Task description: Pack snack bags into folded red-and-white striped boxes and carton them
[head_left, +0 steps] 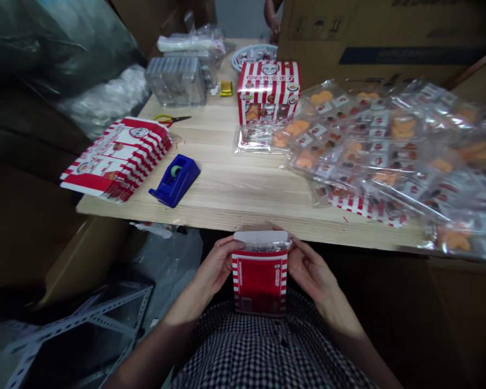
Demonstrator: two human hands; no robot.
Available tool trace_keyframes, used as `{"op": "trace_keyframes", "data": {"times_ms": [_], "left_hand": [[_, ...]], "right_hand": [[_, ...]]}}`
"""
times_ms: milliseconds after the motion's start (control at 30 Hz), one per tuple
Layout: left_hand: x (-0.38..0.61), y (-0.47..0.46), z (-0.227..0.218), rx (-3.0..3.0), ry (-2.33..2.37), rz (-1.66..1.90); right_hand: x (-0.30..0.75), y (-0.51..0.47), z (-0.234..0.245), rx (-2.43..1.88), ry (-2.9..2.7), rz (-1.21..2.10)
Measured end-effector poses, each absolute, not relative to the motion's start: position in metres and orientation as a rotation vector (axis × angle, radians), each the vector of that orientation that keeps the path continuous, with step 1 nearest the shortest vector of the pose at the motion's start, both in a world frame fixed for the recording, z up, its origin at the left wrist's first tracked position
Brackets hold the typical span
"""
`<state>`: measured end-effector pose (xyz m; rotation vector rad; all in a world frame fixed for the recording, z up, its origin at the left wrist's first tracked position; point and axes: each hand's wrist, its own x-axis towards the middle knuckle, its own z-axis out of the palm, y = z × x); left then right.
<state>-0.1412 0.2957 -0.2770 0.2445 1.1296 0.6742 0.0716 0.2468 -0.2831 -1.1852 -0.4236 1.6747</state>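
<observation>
Head view shows us our left hand (214,265) and right hand (311,270) pressing from both sides on a red-and-white striped carton (259,283), so the grip is clamped on it. We hold it above our checked shirt (259,351), just below the edge of the wooden table (235,189), and a clear packet (263,246) stands out of its top. On the table we see a blue tape dispenser (175,181), a stack of flat cartons (117,159), scissors (170,120) and many clear sweet packets (380,151) lying in a pile. A large cardboard box (380,38) stands at the far side and partly blocks our view of a co-worker's hand (273,24).
</observation>
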Motion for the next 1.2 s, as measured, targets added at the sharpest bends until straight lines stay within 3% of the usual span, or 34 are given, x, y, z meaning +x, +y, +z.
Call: {"op": "trace_keyframes", "data": {"times_ms": [500, 733, 933, 1067, 1200], "left_hand": [[-0.138, 0.297, -0.28, 0.185, 1.133, 0.628], [-0.14, 0.309, -0.297, 0.368, 0.986, 0.657], [-0.148, 0.31, -0.318, 0.399, 0.877, 0.731], [-0.148, 0.307, -0.319, 0.476, 0.813, 0.763], [-0.154, 0.308, -0.317, 0.527, 0.734, 0.735]], "right_hand": [[0.074, 0.261, -0.277, -1.171, -0.312, 1.909], [0.077, 0.26, -0.288, -1.213, -0.341, 1.716], [0.076, 0.252, -0.281, -1.135, -0.765, 1.723], [0.075, 0.247, -0.287, -1.245, -1.081, 1.538], [0.074, 0.253, -0.298, -1.294, -1.075, 1.464]]}}
